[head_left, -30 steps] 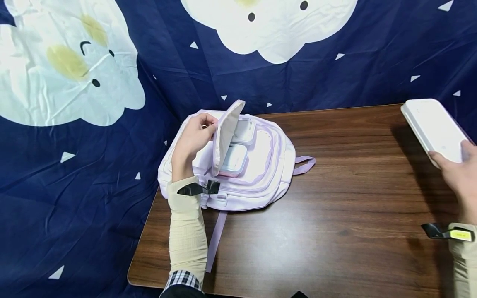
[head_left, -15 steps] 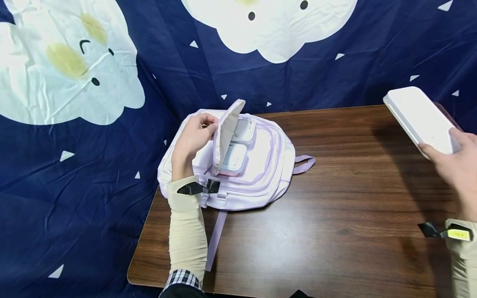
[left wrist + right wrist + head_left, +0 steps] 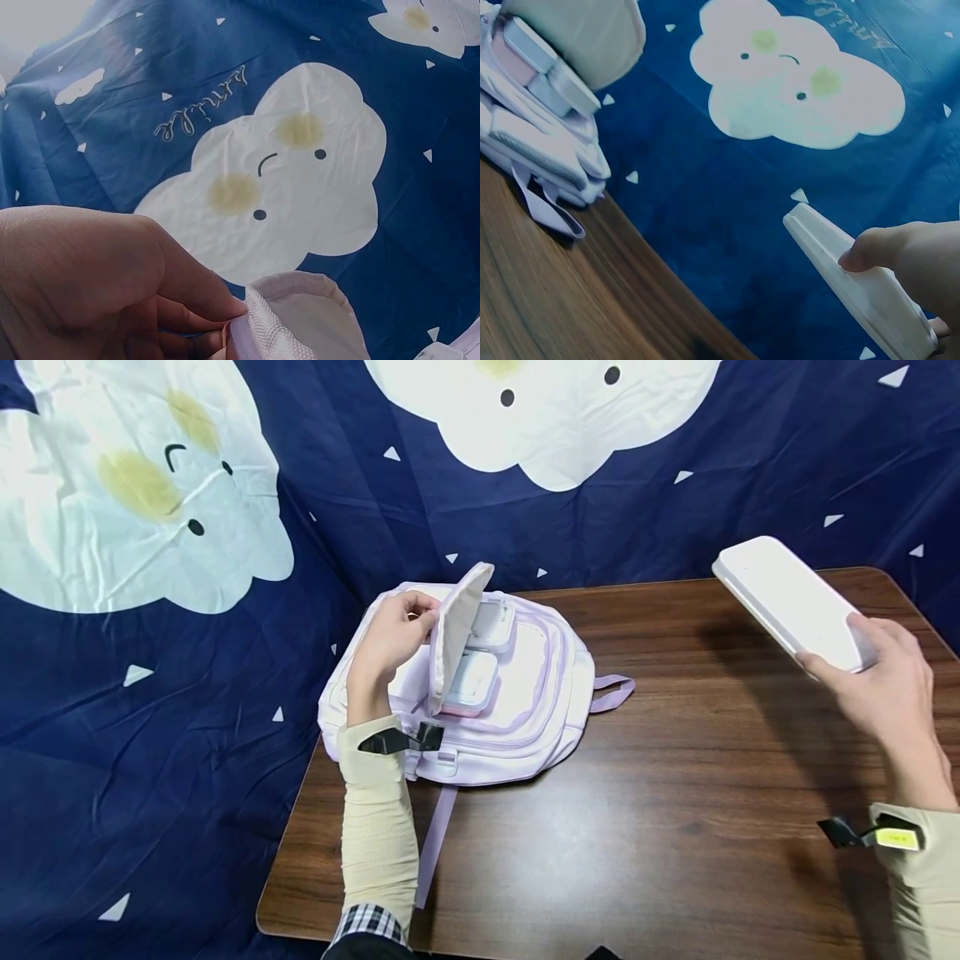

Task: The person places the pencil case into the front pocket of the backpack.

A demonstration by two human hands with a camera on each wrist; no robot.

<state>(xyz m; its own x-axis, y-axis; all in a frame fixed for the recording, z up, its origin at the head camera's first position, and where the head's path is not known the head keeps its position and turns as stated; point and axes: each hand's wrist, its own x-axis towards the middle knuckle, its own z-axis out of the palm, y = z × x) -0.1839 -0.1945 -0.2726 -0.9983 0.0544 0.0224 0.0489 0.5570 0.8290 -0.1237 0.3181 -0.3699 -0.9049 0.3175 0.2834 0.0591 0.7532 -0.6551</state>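
A white and lilac backpack (image 3: 517, 752) lies flat on the table's left part. My left hand (image 3: 392, 639) pinches the edge of its raised pocket flap (image 3: 459, 635); in the left wrist view thumb and fingers grip the lilac trim (image 3: 244, 334). Under the flap sit two small clear-lidded boxes, one greyish (image 3: 492, 625) and one bluish with a pink base (image 3: 472, 681). Over the table's right side my right hand (image 3: 885, 681) holds a long white flat box (image 3: 791, 602) by its near end, tilted and off the table. The right wrist view shows the thumb on the white box (image 3: 855, 292).
The brown wooden table (image 3: 675, 827) stands against a dark blue cloth (image 3: 600, 527) with white clouds and small triangles. A lilac loop (image 3: 613, 692) sticks out at the backpack's right end, and a lilac strap (image 3: 435, 847) hangs toward the front edge.
My right hand has moved left with the white box, further over the table. The left hand keeps the flap raised in the same place.
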